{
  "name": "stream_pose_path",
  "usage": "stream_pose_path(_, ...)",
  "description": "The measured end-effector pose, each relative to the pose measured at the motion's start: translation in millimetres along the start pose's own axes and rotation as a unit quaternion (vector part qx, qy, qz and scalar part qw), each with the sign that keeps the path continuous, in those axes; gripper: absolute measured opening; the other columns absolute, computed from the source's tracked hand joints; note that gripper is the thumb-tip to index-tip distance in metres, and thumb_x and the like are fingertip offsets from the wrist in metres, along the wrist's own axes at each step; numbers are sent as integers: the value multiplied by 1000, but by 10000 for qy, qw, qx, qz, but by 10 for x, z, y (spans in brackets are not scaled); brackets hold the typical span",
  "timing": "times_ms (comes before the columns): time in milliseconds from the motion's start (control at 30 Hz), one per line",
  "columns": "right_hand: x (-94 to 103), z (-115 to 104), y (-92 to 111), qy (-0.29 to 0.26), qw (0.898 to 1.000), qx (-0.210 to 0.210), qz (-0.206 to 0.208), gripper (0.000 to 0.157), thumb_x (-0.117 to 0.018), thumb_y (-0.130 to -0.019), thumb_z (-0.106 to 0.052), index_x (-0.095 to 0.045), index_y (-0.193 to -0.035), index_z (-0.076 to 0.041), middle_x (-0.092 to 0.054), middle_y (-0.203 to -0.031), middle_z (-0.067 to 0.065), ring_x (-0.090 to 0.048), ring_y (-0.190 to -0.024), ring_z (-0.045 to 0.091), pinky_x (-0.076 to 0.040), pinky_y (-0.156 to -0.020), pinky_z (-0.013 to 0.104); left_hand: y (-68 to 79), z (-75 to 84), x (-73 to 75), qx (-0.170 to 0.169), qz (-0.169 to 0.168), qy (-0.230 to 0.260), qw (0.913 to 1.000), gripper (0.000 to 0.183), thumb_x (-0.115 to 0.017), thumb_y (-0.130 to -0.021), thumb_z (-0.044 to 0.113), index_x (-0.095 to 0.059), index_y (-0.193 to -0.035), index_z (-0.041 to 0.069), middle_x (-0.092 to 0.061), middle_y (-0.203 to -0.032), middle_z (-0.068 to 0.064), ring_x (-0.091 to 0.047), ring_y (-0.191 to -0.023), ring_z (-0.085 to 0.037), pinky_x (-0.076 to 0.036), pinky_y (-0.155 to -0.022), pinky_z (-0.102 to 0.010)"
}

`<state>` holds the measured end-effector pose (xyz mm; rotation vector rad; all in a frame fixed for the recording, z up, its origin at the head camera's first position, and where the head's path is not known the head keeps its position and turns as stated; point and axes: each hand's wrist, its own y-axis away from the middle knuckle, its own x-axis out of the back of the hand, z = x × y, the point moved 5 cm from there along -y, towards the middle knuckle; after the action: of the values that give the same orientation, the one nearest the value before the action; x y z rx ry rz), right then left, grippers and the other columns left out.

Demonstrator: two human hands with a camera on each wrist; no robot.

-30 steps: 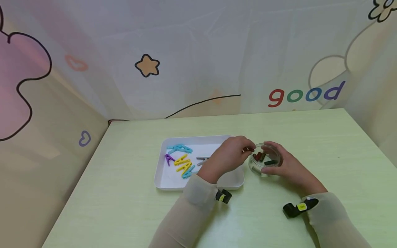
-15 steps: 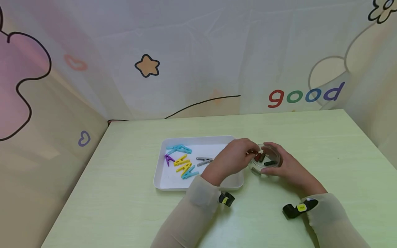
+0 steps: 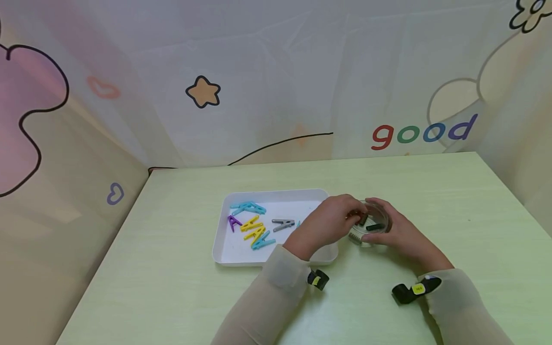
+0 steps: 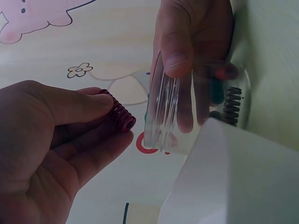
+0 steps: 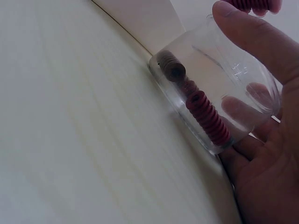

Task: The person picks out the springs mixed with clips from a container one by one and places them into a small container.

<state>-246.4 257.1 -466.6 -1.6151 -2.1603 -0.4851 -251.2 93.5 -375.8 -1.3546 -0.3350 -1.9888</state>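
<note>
My left hand [image 3: 325,224] pinches a red coil spring [image 4: 122,114] between thumb and fingers, at the mouth of a clear round jar [image 5: 210,51]. My right hand [image 3: 403,232] grips that jar from its right side, thumb and fingers spread around the wall. Through the clear side in the right wrist view show a red spring [image 5: 208,119] and a brownish-grey spring [image 5: 171,65], lying at the bottom. A dark green spring [image 3: 374,226] also lies inside. In the head view, my left fingers hide part of the jar's mouth.
Left of the jar stands a white tray [image 3: 276,262] with clothespins: blue ones [image 3: 249,207], yellow ones [image 3: 252,224], a purple one [image 3: 234,222] and a grey one [image 3: 282,224]. My left forearm crosses its right front corner. A printed curtain [image 3: 267,96] hangs behind the table [image 3: 172,297].
My left hand has moved right, bringing the red spring from beside the jar's rim to over its mouth. More of the grey clothespin shows. My right hand has kept its hold on the jar.
</note>
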Motion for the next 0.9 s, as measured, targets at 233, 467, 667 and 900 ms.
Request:
stream_pose_path(233, -6, 6, 7, 11, 10000, -75, 2, 96, -78, -80, -40, -19, -152, -19, -30, -157, 13, -27, -144, 39, -24, -110, 67, -12, 20, -43, -83, -18, -65, 9999, 20, -57, -98, 18, -71, -112, 16, -68, -108, 6, -60, -100, -5, -45, -88, -12)
stream_pose_path(467, -16, 10, 7, -49, 9999, -102, 8, 96, -78, -79, -40, -19, -152, -19, -30, -157, 12, -26, -145, 38, -23, -111, 67, -25, 21, -87, -201, 40, -187, 9996, 22, -54, -99, 14, -71, -112, 15, -68, -106, 6, -59, -96, -3, -44, -85, -11)
stream_pose_path(667, -12, 6, 7, -31, 10000, -19, 10, 95, -78, -80, -39, -20, -152, -19, -31, -157, 11, -28, -144, 38, -24, -111, 65, -32, 20, -113, -209, -1, -276, 9994, 22, -53, -99, 14, -72, -110, 15, -68, -103, 6, -58, -93, -3, -43, -83, -10)
stream_pose_path(900, -11, 14, 3, -41, 10000, 11, 19, 95, -78, -79, -40, -20, -152, -20, -32, -156, 10, -30, -144, 37, -26, -111, 63, -34, 12, -120, -197, -56, -300, 9993, 21, -53, -99, 13, -72, -109, 15, -68, -101, 6, -56, -90, -2, -42, -80, -10)
